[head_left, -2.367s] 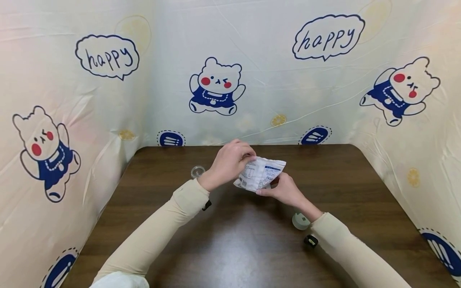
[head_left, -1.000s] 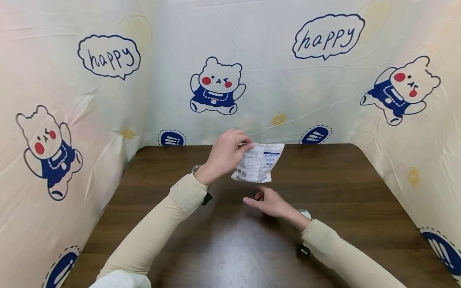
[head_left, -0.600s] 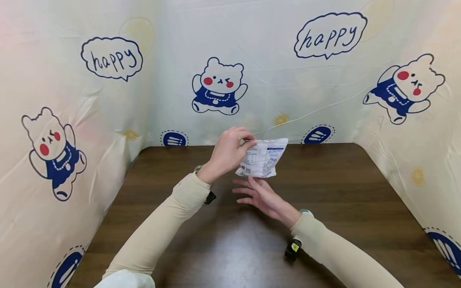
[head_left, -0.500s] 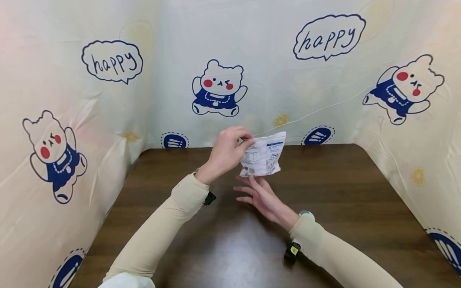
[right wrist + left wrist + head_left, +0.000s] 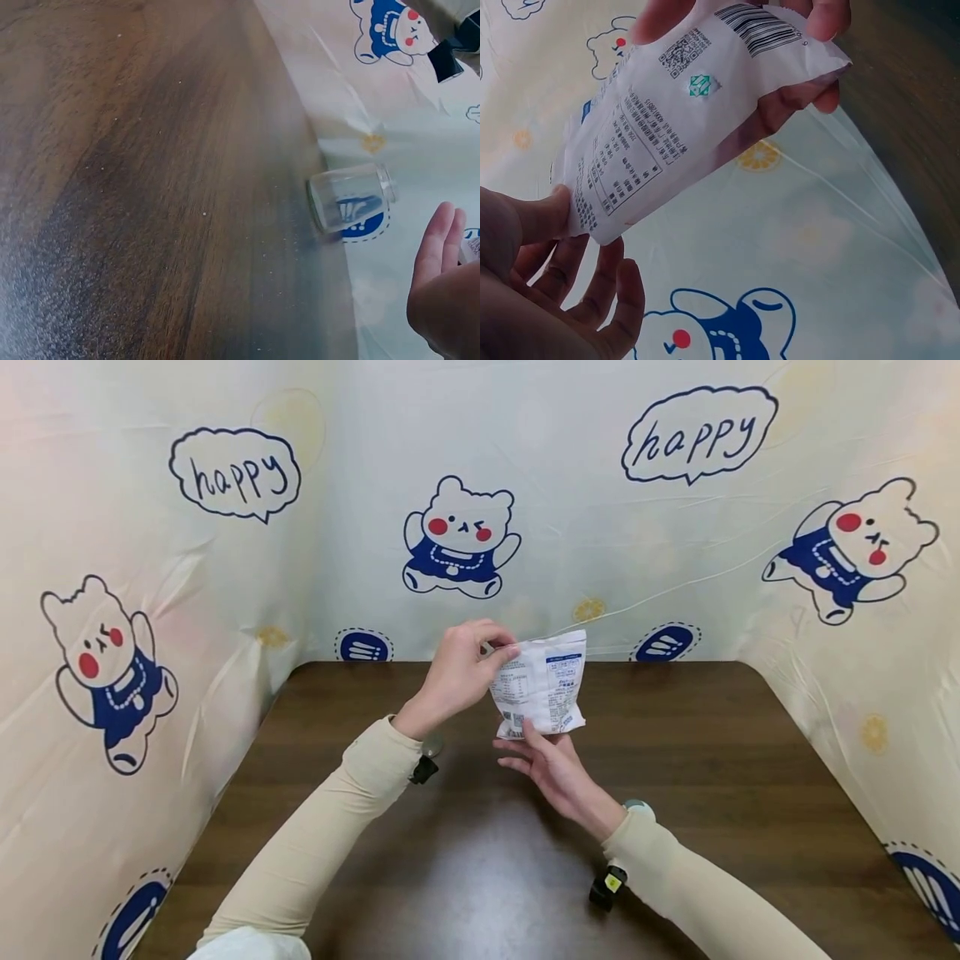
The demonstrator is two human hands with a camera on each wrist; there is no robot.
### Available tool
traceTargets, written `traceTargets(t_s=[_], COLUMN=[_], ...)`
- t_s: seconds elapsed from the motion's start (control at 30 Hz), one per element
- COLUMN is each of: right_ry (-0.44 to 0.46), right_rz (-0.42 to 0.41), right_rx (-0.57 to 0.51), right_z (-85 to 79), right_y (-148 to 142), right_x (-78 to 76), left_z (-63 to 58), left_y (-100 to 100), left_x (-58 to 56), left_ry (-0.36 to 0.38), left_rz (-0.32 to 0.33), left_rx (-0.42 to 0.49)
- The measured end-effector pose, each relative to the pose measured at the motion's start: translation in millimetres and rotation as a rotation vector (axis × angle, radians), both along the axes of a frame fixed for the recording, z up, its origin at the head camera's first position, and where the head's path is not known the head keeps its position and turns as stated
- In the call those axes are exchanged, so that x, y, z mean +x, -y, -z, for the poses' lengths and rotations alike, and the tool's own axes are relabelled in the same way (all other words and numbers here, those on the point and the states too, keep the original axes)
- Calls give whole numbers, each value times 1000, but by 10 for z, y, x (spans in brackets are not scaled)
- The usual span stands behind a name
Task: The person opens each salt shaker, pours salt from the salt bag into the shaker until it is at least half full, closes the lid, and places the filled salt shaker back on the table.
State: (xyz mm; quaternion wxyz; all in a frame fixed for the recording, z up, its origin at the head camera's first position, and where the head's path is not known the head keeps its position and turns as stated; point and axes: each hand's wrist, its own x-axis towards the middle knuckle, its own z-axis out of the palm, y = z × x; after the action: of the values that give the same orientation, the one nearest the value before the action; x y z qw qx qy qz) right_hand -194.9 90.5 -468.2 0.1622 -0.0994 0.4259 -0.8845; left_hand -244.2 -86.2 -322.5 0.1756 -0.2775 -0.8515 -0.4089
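Observation:
A white packet with blue and black print is held upright above the table. My left hand pinches its top left corner between thumb and fingers. Below, my right hand grips the bottom edge, thumb on the printed face and the other fingers underneath and behind. In the left wrist view the packet shows a barcode, a QR code and a printed table. The left hand has its thumb on one end there. In the right wrist view the right hand is partly cut off.
A clear glass jar stands on the dark wooden table, mostly hidden behind my left wrist in the head view. A pale round lid lies by my right wrist. A printed cloth walls the table's back and sides.
The packet has risen and been turned upright. My right hand let go of its right side, dropped below it, opened, then came up to grip the bottom edge. The left hand kept its pinch.

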Motion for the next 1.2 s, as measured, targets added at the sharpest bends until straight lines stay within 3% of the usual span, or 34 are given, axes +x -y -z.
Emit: traceTargets(t_s=[0.33,0.47,0.83,1.2], right_ry=[5,0,-95,-113], right_rz=[88,96,-28,-22], right_rx=[177,200,224,288], right_z=[-9,-11,30,-28], right_y=[15,22,18,13], right_x=[-63,-84,-143,-201], left_z=[64,79,79,84], left_y=[158,220,364,522], left_x=[-3,-19,-25,-37], left_ry=[84,105,141,146], left_rz=[-2,5,13,-8], left_rx=[-8,-6,-9,-18])
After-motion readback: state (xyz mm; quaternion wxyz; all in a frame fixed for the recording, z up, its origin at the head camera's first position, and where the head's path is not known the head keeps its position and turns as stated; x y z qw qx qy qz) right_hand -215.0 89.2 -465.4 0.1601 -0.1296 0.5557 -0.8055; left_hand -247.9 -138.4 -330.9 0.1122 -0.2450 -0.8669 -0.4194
